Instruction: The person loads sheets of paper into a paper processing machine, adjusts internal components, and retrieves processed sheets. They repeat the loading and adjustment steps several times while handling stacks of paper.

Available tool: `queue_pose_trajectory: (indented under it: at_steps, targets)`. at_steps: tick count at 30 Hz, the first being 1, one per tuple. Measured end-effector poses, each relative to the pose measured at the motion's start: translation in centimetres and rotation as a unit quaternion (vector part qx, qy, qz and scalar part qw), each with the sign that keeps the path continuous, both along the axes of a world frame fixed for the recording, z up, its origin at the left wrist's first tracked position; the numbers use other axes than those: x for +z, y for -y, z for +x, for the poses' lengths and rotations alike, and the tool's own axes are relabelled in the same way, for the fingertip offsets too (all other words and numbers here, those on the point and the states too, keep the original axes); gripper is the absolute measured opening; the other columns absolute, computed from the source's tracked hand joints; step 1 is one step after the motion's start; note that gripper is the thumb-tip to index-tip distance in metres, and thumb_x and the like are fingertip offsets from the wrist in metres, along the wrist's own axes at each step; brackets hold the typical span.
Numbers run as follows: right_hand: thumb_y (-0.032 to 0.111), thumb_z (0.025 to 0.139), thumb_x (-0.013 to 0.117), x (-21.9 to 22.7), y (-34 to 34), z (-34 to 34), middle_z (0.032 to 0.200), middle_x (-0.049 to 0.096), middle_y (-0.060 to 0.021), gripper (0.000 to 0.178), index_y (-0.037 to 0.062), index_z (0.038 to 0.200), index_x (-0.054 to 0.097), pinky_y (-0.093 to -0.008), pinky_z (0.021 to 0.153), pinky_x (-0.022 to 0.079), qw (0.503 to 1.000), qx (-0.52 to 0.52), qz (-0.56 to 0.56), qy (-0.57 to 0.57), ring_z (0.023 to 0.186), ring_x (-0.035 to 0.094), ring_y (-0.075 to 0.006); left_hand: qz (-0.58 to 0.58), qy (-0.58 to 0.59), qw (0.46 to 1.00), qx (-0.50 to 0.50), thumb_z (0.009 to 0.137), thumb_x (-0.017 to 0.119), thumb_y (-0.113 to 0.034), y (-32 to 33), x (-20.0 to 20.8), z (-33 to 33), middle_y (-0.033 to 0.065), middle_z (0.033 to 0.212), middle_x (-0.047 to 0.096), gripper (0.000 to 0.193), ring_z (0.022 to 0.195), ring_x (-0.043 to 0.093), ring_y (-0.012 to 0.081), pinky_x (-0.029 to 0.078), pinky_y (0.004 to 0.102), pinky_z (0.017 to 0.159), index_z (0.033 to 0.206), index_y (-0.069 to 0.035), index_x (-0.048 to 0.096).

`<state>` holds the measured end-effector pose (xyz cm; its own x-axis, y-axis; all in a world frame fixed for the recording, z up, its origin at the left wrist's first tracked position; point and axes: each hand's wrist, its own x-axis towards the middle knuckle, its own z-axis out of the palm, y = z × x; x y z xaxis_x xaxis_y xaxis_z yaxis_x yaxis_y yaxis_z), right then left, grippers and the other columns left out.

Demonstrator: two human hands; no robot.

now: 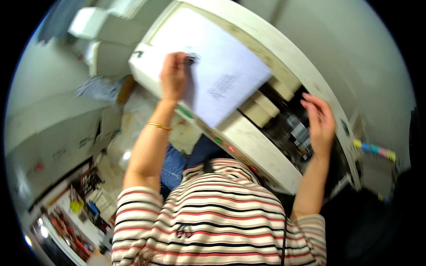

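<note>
A white printed sheet (pixel 222 62), which could be paper or a flat bag, lies across the left part of a long white machine (pixel 259 141). My left hand (pixel 174 77) is over the sheet's left side with fingers curled together beside a small dark patch. Blur hides whether that patch is print or an object, and what the fingers hold. Above the dark recess (pixel 282 133) on the machine's right part is my right hand (pixel 320 122), its fingers slightly bent and apart, nothing seen between them. Pale blocks (pixel 259 108) sit in the recess near the sheet's corner.
Small green and red lights (pixel 231 149) glow on the machine's near side. Cartons (pixel 117 29) are stacked at the far left, with a grey-blue crumpled cloth (pixel 98 88) below them. A strip of coloured blocks (pixel 375 150) is at the right.
</note>
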<state>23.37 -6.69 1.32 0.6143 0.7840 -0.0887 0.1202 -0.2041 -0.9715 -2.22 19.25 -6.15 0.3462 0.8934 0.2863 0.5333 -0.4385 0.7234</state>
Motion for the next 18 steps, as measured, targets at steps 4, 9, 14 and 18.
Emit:
queue_pose_trajectory:
  at_steps: [4,9,14,18]
  targets:
    - [0.002,0.093,0.049,1.2,-1.1,-1.7,0.108,0.062,-0.0107,0.019,-0.0034,0.109,0.059,-0.0272,0.086,0.047,0.999,0.005,0.016,0.028,0.095,0.061,-0.0167,0.048,0.037,0.995,0.081,0.093,0.057,-0.015,-1.0,1.1,-5.2,0.0029,0.078,0.057,0.016,0.068,0.049,0.0090,0.041,0.0232,0.062,0.094,-0.002,0.066]
    - [0.004,0.094,0.049,0.9,-5.3,-1.9,0.107,0.062,-0.0106,0.019,-0.0043,0.108,0.059,-0.0284,0.089,0.045,0.998,0.046,-0.004,0.051,0.097,0.059,-0.0159,0.088,-0.083,0.988,0.092,0.090,0.059,-0.009,-6.1,0.8,-12.8,0.0064,0.078,0.057,0.014,0.065,0.053,0.0154,0.043,0.0271,0.059,0.100,-0.005,0.067]
    - [0.010,0.094,0.051,-1.2,-12.6,1.4,0.105,0.063,-0.0075,0.020,-0.0020,0.108,0.060,-0.0271,0.090,0.043,0.989,0.054,-0.028,0.133,0.099,0.057,-0.0137,0.191,-0.160,0.968,0.018,0.079,0.065,-0.005,-9.3,-0.6,-13.0,0.0060,0.074,0.053,0.025,0.070,0.055,0.0216,0.047,0.0333,0.060,0.104,-0.010,0.066]
    - [0.014,0.093,0.054,-3.8,-18.4,5.2,0.103,0.063,-0.0059,0.022,0.0000,0.109,0.061,-0.0251,0.087,0.044,0.983,0.078,-0.103,0.129,0.095,0.057,-0.0115,0.212,-0.181,0.960,-0.002,0.079,0.064,-0.006,-10.4,-0.9,-12.9,0.0046,0.073,0.051,0.024,0.068,0.053,0.0199,0.046,0.0317,0.059,0.103,-0.009,0.065]
